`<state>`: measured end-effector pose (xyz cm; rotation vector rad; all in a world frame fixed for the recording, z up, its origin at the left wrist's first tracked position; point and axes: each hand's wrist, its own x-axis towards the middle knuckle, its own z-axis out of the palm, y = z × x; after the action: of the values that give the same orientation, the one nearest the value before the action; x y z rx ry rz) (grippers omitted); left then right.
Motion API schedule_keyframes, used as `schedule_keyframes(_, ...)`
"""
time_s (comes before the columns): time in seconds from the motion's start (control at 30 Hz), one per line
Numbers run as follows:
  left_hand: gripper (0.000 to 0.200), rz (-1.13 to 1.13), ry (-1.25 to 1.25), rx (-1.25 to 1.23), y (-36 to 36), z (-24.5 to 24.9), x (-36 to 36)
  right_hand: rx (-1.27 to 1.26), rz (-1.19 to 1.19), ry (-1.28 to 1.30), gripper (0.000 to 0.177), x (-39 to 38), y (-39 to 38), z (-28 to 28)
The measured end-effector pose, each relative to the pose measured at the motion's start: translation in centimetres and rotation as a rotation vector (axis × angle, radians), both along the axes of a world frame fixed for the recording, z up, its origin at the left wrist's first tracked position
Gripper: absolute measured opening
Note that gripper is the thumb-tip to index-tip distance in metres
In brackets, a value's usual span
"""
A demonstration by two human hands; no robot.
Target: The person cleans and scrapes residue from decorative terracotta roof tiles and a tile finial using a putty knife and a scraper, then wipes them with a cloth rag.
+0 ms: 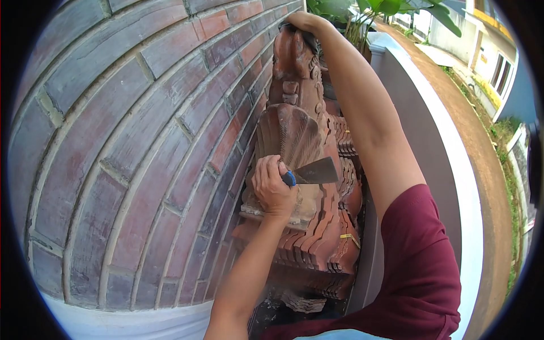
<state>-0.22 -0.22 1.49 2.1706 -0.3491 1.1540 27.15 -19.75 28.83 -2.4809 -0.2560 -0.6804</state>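
My left hand [275,184] is wrapped round the handle of a putty knife [317,171], whose wide dark blade points right. Behind the blade stands a carved terracotta ornament [289,133] with a fan-shaped shell relief. My right arm reaches up to the top of the ornament, where my right hand [303,22] lies at a dark part; its fingers are mostly hidden. Stacked terracotta roof tiles [317,238] lie under and to the right of the ornament.
A brick wall [141,141] rises close on the left. On the right runs a low wall [447,141] with a white top, and a dirt path [481,187] beyond it. Green leaves [388,7] hang at the top. Broken tile pieces [303,302] lie at the bottom.
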Motion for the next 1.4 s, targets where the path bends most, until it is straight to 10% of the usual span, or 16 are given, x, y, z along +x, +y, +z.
schedule_keyframes(0.37, 0.018, 0.031, -0.012, -0.006, 0.2, -0.5, 0.6, -0.026, -0.132, 0.652, 0.074, -4.1, 3.7, 2.2)
schedule_keyframes(0.67, 0.017, 0.037, -0.011, -0.018, 0.2, -0.6, 0.5, -0.259, -0.199, -0.383, 0.042, -5.7, 4.4, -1.9)
schedule_keyframes(0.8, 0.021, 0.025, 0.005, -0.019, 0.3, -0.6, 0.4, -0.284, -0.009, -0.476, 0.045, -10.4, 5.3, -6.8)
schedule_keyframes(0.9, 0.027, 0.031, 0.009, -0.019, 0.2, -0.8, 0.5, -0.388, 0.209, -1.023, 0.033, -11.1, 4.0, -10.6)
schedule_keyframes(1.07, 0.033, 0.012, 0.012, -0.012, 0.1, -0.7, 0.4, -0.791, 0.404, -0.938, 0.033, -13.8, 0.9, -15.8)
schedule_keyframes(1.4, 0.026, 0.043, 0.0, -0.006, 0.2, -0.8, 0.5, 0.546, 0.252, -0.715, 0.023, -15.6, 3.5, -16.1)
